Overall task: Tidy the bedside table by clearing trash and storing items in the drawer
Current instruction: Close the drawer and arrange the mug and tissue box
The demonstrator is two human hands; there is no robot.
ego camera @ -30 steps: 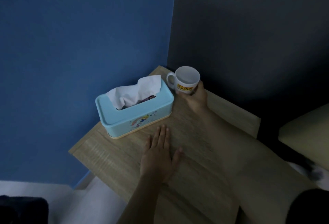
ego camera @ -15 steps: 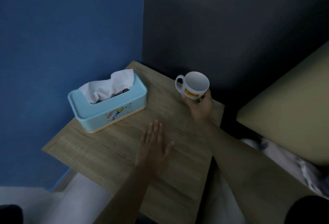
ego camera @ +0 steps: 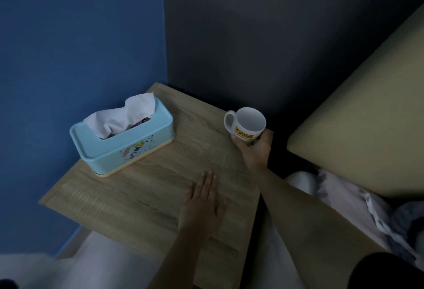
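Note:
A wooden bedside table stands in the corner of the room. On its back left sits a light blue tissue box with white tissue sticking out of the top. My right hand grips a white mug with a yellow label from below, at the table's far right edge. The mug looks empty and its handle points left. My left hand lies flat, palm down, on the tabletop near the front, fingers together. No drawer is visible.
A blue wall is on the left and a dark grey wall is behind the table. A beige headboard or cushion and rumpled bedding lie to the right. A pale floor shows at the lower left.
My right hand has carried the mug from beside the tissue box to the table's right edge. The view has swung right, showing more of the bed. My left hand stays flat.

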